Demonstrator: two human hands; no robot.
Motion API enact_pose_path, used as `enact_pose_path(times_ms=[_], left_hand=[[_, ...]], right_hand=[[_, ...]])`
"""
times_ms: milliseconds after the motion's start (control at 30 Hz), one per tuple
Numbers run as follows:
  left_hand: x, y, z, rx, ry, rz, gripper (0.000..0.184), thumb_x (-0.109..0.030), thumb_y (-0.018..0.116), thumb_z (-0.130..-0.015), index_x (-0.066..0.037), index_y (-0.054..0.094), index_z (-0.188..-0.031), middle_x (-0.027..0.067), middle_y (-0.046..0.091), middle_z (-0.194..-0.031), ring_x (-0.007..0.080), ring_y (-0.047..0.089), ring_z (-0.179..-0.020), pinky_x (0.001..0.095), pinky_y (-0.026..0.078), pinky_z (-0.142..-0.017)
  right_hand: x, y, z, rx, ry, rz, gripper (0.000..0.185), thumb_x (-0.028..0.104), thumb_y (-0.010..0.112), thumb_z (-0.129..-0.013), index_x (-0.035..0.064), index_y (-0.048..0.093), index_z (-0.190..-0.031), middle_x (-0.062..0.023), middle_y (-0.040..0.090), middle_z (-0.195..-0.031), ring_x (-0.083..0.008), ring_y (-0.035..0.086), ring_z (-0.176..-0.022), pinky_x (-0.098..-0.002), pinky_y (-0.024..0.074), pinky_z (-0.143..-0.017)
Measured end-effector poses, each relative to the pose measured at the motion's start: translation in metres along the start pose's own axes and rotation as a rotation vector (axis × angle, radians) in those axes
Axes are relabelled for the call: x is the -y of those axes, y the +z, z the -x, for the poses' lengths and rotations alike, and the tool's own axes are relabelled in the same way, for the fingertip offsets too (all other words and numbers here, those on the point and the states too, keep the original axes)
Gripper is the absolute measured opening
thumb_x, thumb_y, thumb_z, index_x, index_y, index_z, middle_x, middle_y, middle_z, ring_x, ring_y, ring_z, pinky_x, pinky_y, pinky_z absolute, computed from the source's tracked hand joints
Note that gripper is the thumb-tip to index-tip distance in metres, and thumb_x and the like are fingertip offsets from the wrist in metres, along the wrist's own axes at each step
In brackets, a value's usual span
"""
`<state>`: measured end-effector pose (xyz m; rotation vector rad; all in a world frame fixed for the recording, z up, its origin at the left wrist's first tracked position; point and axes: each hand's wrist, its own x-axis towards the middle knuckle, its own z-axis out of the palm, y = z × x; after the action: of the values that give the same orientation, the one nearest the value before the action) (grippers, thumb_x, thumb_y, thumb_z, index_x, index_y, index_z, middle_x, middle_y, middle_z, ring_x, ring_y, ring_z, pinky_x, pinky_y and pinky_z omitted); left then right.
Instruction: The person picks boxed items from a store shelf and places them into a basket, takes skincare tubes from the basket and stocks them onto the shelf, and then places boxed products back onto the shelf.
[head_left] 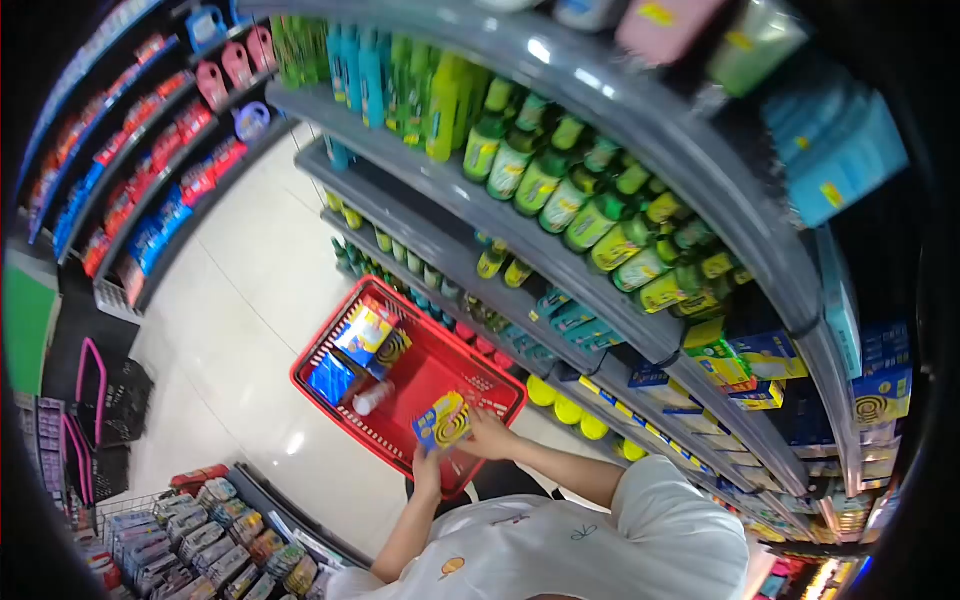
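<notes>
A blue and yellow box with a coil pattern (442,422) is held between both hands over the near end of a red shopping basket (420,357). My left hand (427,472) grips its lower left edge, and my right hand (487,437) is closed on its right side. Inside the basket's far left part lie several blue, white and yellow packages (365,332), a dark blue pack (332,380) and a pale cylindrical item (373,398).
Shelves (600,300) with green bottles (540,180) and boxes run along the right. Red and blue packets (185,200) fill shelves at the upper left. A rack of small packages (215,535) stands at the lower left, near black baskets with pink handles (125,400).
</notes>
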<state>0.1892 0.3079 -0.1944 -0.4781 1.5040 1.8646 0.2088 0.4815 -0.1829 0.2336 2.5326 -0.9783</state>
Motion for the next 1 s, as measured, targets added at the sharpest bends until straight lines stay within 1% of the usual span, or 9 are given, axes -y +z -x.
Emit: enact_pose_path(times_ms=[100, 400, 533, 633, 733, 833, 900, 933, 1000], left_hand=[[-0.014, 0.019, 0.049, -0.153, 0.039, -0.243, 0.048, -0.011, 0.050, -0.081, 0.007, 0.040, -0.125, 0.0163, 0.051, -0.120, 0.0230, 0.049, -0.111, 0.0318, 0.036, -0.096], [0.031, 0.040, 0.136, 0.047, 0.470, -0.645, 0.058, -0.009, 0.062, -0.080, 0.010, 0.036, -0.128, 0.0243, 0.046, -0.123, 0.0289, 0.047, -0.113, 0.0358, 0.036, -0.097], [0.026, 0.049, 0.166, 0.313, 0.544, -0.834, 0.054, -0.010, 0.063, -0.080, 0.009, 0.042, -0.125, 0.0268, 0.044, -0.125, 0.0330, 0.049, -0.112, 0.0369, 0.039, -0.095], [0.045, 0.040, 0.155, 0.544, 0.574, -0.848, 0.054, -0.011, 0.062, -0.080, 0.008, 0.041, -0.126, 0.0267, 0.043, -0.127, 0.0337, 0.049, -0.112, 0.0374, 0.040, -0.095], [0.049, 0.054, 0.177, 0.706, 0.583, -1.010, 0.051, -0.019, 0.062, -0.081, 0.007, 0.047, -0.122, 0.0285, 0.046, -0.125, 0.0391, 0.048, -0.112, 0.0410, 0.037, -0.097], [0.085, 0.050, 0.168, 0.938, 0.907, -1.128, 0.045, -0.008, 0.060, -0.083, 0.013, 0.045, -0.120, 0.0221, 0.055, -0.114, 0.0226, 0.062, -0.090, 0.0281, 0.049, -0.075], [0.103, 0.066, 0.185, 1.051, 0.990, -1.177, 0.044, -0.011, 0.062, -0.082, 0.013, 0.048, -0.117, 0.0214, 0.059, -0.108, 0.0216, 0.064, -0.084, 0.0278, 0.050, -0.070], [0.103, 0.074, 0.199, 1.072, 0.684, -1.233, 0.043, -0.014, 0.063, -0.081, 0.011, 0.052, -0.115, 0.0196, 0.062, -0.101, 0.0206, 0.065, -0.080, 0.0288, 0.051, -0.066], [0.112, 0.089, 0.217, 1.161, 0.776, -1.250, 0.043, -0.015, 0.063, -0.081, 0.008, 0.053, -0.116, 0.0191, 0.063, -0.097, 0.0193, 0.064, -0.075, 0.0281, 0.050, -0.064]], right_hand=[[0.001, -0.006, 0.043, -0.069, -0.101, -0.050, 0.084, 0.041, 0.064, -0.074, -0.0146, 0.030, -0.127, -0.0323, 0.041, -0.124, -0.0450, 0.042, -0.115, -0.0465, 0.0341, -0.098], [-0.030, 0.025, 0.190, -0.249, -0.172, -0.340, 0.086, 0.038, 0.063, -0.077, -0.0031, 0.019, -0.138, -0.0290, 0.036, -0.132, -0.0415, 0.035, -0.124, -0.0448, 0.0292, -0.103], [-0.015, 0.028, 0.262, -0.340, 0.082, -0.436, 0.092, 0.050, 0.062, -0.075, -0.0066, 0.022, -0.136, -0.0309, 0.032, -0.135, -0.0411, 0.030, -0.128, -0.0428, 0.0225, -0.107], [-0.008, 0.050, 0.303, -0.486, 0.222, -0.364, 0.091, 0.045, 0.065, -0.074, -0.0087, 0.024, -0.135, -0.0306, 0.033, -0.135, -0.0416, 0.031, -0.127, -0.0427, 0.0238, -0.107], [-0.005, 0.097, 0.337, -0.710, 0.336, -0.434, 0.081, 0.027, 0.062, -0.069, -0.0089, 0.028, -0.133, -0.0304, 0.036, -0.132, -0.0417, 0.034, -0.124, -0.0418, 0.0268, -0.105], [-0.001, 0.127, 0.378, -0.807, 0.409, -0.573, 0.068, 0.017, 0.058, -0.066, -0.0086, 0.037, -0.126, -0.0310, 0.047, -0.120, -0.0432, 0.046, -0.112, -0.0417, 0.0367, -0.098], [0.023, 0.120, 0.421, -1.000, 0.470, -0.544, 0.059, 0.017, 0.060, -0.065, -0.0074, 0.044, -0.117, -0.0298, 0.054, -0.106, -0.0434, 0.051, -0.102, -0.0443, 0.0423, -0.089], [0.027, 0.121, 0.436, -1.033, 0.525, -0.530, 0.058, 0.016, 0.061, -0.064, -0.0070, 0.045, -0.115, -0.0282, 0.055, -0.104, -0.0425, 0.053, -0.099, -0.0449, 0.0434, -0.086], [0.025, 0.133, 0.453, -1.069, 0.617, -0.659, 0.057, 0.016, 0.062, -0.063, -0.0065, 0.046, -0.113, -0.0258, 0.056, -0.103, -0.0411, 0.054, -0.098, -0.0453, 0.0443, -0.084]])
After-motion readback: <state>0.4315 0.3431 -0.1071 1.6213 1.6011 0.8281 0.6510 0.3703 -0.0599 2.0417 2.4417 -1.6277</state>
